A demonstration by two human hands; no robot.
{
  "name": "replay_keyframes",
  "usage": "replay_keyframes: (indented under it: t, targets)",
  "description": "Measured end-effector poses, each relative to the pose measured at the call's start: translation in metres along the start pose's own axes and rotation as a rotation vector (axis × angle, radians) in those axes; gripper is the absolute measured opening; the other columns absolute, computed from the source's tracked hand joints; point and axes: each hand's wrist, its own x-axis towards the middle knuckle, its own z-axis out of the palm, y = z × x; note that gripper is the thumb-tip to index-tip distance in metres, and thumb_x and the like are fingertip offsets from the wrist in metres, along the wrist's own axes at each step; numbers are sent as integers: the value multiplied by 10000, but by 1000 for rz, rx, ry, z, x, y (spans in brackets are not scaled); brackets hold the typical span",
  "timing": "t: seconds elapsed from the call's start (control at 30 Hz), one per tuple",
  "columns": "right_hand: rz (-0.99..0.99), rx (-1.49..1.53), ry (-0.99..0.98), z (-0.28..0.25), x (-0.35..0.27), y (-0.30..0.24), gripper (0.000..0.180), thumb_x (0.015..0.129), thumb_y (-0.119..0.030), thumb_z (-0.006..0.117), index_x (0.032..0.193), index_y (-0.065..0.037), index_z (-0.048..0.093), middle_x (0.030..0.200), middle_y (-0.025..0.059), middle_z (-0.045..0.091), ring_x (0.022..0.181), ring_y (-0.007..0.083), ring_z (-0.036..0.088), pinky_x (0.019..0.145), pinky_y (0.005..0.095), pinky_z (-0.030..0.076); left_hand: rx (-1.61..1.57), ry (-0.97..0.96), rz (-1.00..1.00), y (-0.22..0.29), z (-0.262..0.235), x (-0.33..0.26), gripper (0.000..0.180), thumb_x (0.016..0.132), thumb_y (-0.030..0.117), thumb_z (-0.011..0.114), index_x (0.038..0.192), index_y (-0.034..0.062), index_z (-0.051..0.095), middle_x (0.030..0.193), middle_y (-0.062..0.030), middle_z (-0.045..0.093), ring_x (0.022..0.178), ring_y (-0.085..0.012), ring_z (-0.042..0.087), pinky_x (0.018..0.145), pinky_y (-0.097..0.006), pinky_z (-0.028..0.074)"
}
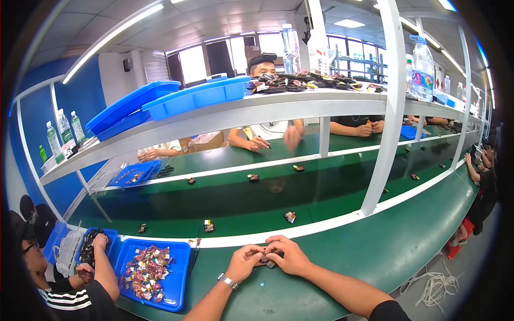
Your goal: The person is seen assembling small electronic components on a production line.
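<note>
Green-topped bench: near its white-trimmed edge, my left hand and right hand pinch a small component between fingers; uneven pressure could eject it.

Mostly blue, green & white.
Ctr: dk green belt, white rail. Lower ctr: green worktop, held pc dk grey. Lower L: blue tray, pcs red/white/yellow; black shirt w/ white stripes. Upper L: lt blue tray, blue wall. Lower R: white cord, black sleeve.
</note>
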Motion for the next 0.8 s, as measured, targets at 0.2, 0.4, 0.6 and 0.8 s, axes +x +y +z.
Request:
replay_keyframes:
  t: [0.2, 0.4, 0.6, 0.8]
  targets:
    - [107, 67, -23, -16, 1, 26, 124, 844, -92, 678, 946, -26, 655, 982, 84, 661, 845, 180, 650, 775, 312, 530, -38, 79, 39, 6, 17, -2, 274, 945, 10, 524, 1215, -37, 535, 1215, -180, 609, 1073, -215, 627, 913, -325, 540]
    - [471, -367, 150, -153, -14, 60, 165, 781, -160, 731, 875, -29, 693, 841, 109, 709, 788, 190, 691, 728, 317, 544, 133, 27, 47, 7, 15, -1, 255, 933, -6, 526, 1185, -23, 562, 1201, -158, 629, 1095, -218, 630, 916, -329, 536]
    - [460, -840, 76, -197, -11, 69, 447, 710, -259, 763, 1061, -8, 650, 1115, 204, 641, 1053, 334, 609, 926, 411, 487, 172, 59, 65, 0, 13, 4, 179, 929, 19, 544, 1076, -9, 642, 1079, -89, 681, 1032, -167, 659, 862, -289, 547]
    - [518, -812, 174, -68, 60, 54, 720, 730, -432, 785, 1196, 55, 532, 1188, 227, 574, 1135, 389, 533, 983, 434, 445, 152, 43, 39, -1, 7, 0, 189, 940, -1, 513, 1102, -25, 608, 1139, -130, 651, 1043, -202, 644, 876, -318, 554]
